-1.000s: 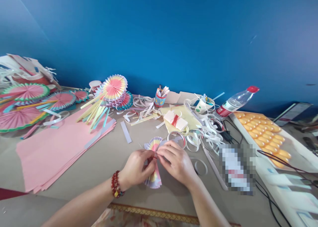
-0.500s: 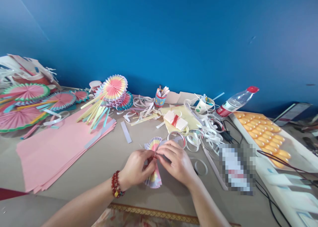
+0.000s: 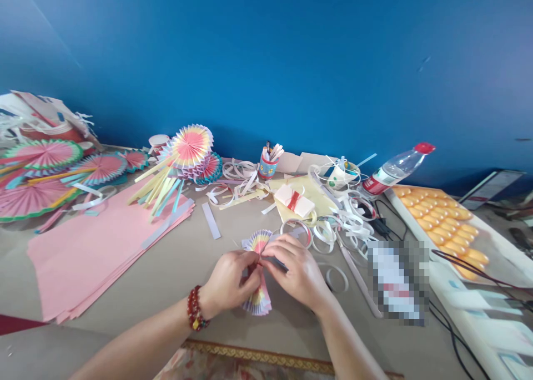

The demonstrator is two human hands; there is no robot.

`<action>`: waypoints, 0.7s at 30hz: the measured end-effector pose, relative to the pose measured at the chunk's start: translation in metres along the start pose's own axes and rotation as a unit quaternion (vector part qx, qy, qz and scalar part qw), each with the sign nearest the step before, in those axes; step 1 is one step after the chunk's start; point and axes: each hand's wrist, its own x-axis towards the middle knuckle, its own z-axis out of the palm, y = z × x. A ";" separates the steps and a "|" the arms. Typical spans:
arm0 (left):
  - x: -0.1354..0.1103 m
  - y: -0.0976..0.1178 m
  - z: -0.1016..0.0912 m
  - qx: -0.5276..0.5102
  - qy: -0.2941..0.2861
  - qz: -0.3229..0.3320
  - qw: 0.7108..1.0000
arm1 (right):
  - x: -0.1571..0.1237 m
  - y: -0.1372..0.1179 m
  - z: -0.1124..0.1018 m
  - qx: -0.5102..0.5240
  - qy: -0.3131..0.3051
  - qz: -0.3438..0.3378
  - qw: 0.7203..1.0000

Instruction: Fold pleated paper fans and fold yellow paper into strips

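Observation:
Between my two hands is a pleated paper fan (image 3: 258, 301) in pink, yellow and lilac, pinched at its middle so both ends flare out like a bow. My left hand (image 3: 233, 277) has its thumb and index finger closed on the fan's middle from the left. From the right, my right hand (image 3: 295, 266) pinches at the same spot, fingertips close to the left ones. Something thin and reddish seems to lie at the pinched waist, mostly covered by fingers. A red bead bracelet (image 3: 195, 309) is on my left wrist.
Pink paper sheets (image 3: 95, 252) lie left, with finished paper rosettes (image 3: 191, 147) behind. White strip curls (image 3: 325, 237), a white bundle tied in red (image 3: 293, 200) and a pen cup (image 3: 268, 165) stand beyond my hands. Right are a utility knife (image 3: 358, 280), a bottle (image 3: 393, 172) and cables (image 3: 447, 324).
Almost nothing differs. Both hands stay at the fan's middle, with only a slight shift of the fingertips.

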 end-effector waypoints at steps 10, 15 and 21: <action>0.000 0.000 0.001 -0.013 0.001 -0.005 1.000 | -0.001 0.003 -0.004 0.048 -0.009 0.026 0.998; 0.000 0.000 0.000 -0.015 0.001 -0.003 1.000 | -0.001 0.002 -0.004 0.043 0.005 0.021 0.999; 0.000 -0.001 0.000 -0.002 0.004 0.001 1.000 | -0.001 0.001 -0.001 0.023 0.002 0.025 0.999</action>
